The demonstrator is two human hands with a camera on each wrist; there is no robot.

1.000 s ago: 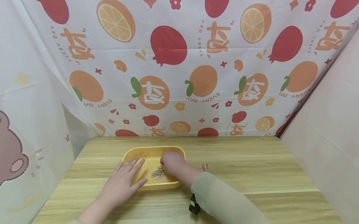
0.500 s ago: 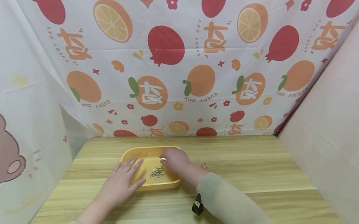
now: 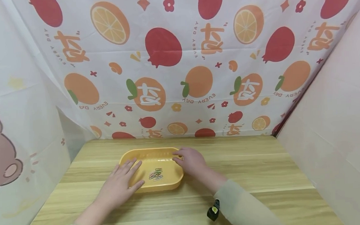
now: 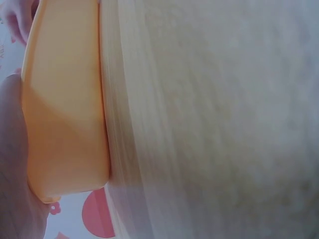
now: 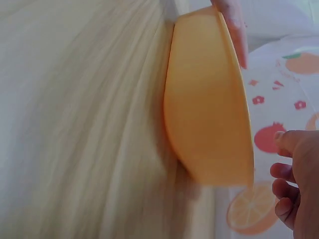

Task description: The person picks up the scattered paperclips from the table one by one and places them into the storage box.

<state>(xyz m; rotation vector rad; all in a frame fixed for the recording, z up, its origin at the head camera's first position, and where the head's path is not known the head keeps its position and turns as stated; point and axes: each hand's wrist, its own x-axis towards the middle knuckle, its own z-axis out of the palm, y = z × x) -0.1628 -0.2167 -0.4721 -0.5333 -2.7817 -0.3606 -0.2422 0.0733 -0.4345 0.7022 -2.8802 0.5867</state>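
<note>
A shallow yellow plastic tray [image 3: 173, 184] sits on the wooden table. Inside lies a small heap of coloured paper clips [image 3: 156, 175], a green one among them. My left hand [image 3: 120, 182] rests over the tray's left end with its fingers spread across the rim; the left wrist view shows it along the tray's edge [image 4: 65, 99]. At the tray's right end is my right hand [image 3: 192, 160], thumb and forefinger apart. Nothing shows between them. In the right wrist view that hand [image 5: 299, 184] has loosely bent fingers, beside the tray's outer wall [image 5: 207, 89].
A small black device [image 3: 213, 212] hangs at the right sleeve's cuff. Behind the table [image 3: 244, 176] rises a white cloth [image 3: 180, 109] printed with fruit. Pale cloth walls stand to the left and right.
My right hand has moved right, from over the tray's inside to its right end. Its fingers have parted, and the small pale thing they pinched is out of sight. My left hand stays put.
</note>
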